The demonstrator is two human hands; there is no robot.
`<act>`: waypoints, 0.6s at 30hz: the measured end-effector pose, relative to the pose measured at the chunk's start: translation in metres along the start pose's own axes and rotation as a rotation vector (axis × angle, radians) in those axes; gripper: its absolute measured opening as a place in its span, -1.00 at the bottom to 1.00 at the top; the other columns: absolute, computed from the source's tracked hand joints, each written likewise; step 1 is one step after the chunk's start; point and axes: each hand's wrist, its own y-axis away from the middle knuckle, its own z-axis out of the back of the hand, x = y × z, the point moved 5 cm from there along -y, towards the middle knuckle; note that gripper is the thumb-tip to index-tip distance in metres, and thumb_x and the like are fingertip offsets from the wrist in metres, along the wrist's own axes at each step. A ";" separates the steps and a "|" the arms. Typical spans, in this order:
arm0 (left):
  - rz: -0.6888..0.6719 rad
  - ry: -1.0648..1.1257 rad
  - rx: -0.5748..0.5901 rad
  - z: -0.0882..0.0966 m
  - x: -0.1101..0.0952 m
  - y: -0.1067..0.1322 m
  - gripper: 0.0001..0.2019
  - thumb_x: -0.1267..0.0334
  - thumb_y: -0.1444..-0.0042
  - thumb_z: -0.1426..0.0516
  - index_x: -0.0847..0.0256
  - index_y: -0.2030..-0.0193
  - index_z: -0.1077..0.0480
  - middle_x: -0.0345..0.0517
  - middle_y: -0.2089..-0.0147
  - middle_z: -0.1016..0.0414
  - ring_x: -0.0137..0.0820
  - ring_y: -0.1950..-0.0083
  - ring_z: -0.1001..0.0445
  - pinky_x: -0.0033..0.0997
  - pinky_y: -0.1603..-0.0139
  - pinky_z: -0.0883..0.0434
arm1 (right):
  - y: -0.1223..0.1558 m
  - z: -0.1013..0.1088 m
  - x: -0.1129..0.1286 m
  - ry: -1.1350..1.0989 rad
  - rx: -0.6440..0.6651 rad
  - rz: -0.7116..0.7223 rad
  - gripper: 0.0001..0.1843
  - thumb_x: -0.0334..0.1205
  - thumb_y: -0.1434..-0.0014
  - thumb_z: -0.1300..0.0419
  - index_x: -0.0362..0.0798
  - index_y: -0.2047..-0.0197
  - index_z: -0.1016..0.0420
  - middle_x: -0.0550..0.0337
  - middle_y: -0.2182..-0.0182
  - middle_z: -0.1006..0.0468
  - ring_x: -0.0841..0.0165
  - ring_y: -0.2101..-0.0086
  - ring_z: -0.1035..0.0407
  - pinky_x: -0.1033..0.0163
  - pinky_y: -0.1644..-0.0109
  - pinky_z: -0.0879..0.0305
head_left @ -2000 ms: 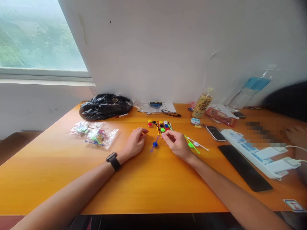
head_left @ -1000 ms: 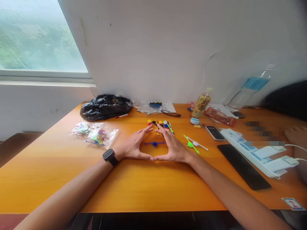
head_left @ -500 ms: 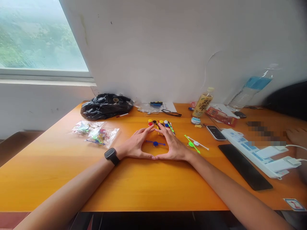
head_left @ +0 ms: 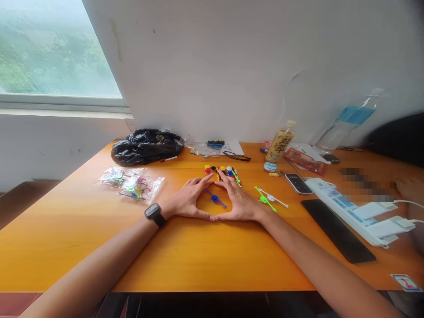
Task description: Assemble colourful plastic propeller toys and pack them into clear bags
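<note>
My left hand (head_left: 189,197) rests on the table with its fingers stretched out and holds nothing. Opposite it, my right hand (head_left: 240,198) is open too, its thumb tip meeting the left thumb. Together the hands frame a ring around a blue plastic spinner (head_left: 215,198) with a round hub and a long arrow-like bar, lying apart from both hands. Just beyond my fingertips is a cluster of small coloured plastic pieces (head_left: 229,168), partly hidden by the fingers. Right of my right hand lie a green spinner (head_left: 263,199) and a white spinner (head_left: 280,201), close together.
Clear bags of coloured parts (head_left: 142,189) lie at left, before a black plastic bag (head_left: 145,148). A drink bottle (head_left: 280,143), a phone (head_left: 298,183), a power strip (head_left: 344,212) and a black flat object (head_left: 336,229) take up the right side. Another person's hand (head_left: 409,190) is at far right.
The blue spinner's bar has turned: it lay nearly level before and now slants from upper left to lower right. Both hands have kept their places.
</note>
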 end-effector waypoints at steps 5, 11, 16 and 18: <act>0.001 -0.013 0.006 0.000 -0.001 -0.001 0.31 -0.33 0.06 -0.38 -0.02 -0.64 0.28 0.18 -0.54 -0.16 0.19 -0.49 -0.19 0.23 -0.43 -0.21 | 0.000 0.001 0.000 -0.010 0.009 -0.006 0.58 0.39 0.02 -0.46 0.21 -0.61 0.65 -0.18 -0.48 -0.13 -0.13 -0.52 0.23 -0.38 -0.47 0.01; 0.000 -0.013 0.008 0.002 -0.003 -0.001 0.30 -0.34 0.07 -0.39 -0.02 -0.64 0.25 0.16 -0.53 -0.19 0.18 -0.49 -0.19 0.22 -0.44 -0.21 | 0.000 0.001 0.001 -0.010 0.008 -0.010 0.56 0.39 0.03 -0.46 0.26 -0.61 0.62 -0.16 -0.48 -0.08 -0.14 -0.51 0.19 -0.38 -0.45 -0.04; -0.001 -0.013 0.008 0.003 -0.003 0.000 0.31 -0.34 0.07 -0.39 -0.02 -0.64 0.26 0.16 -0.54 -0.17 0.18 -0.50 -0.16 0.22 -0.45 -0.20 | 0.000 0.000 0.000 -0.016 -0.002 -0.006 0.54 0.39 0.03 -0.46 0.30 -0.61 0.59 -0.14 -0.48 -0.06 -0.12 -0.50 0.11 -0.34 -0.44 -0.09; -0.004 -0.014 0.011 0.003 -0.003 0.000 0.28 -0.34 0.06 -0.38 -0.03 -0.64 0.23 0.15 -0.55 -0.16 0.18 -0.51 -0.16 0.22 -0.45 -0.20 | 0.001 0.000 -0.001 -0.017 -0.007 -0.002 0.53 0.38 0.03 -0.47 0.30 -0.61 0.57 -0.14 -0.47 -0.06 -0.13 -0.50 0.10 -0.34 -0.44 -0.09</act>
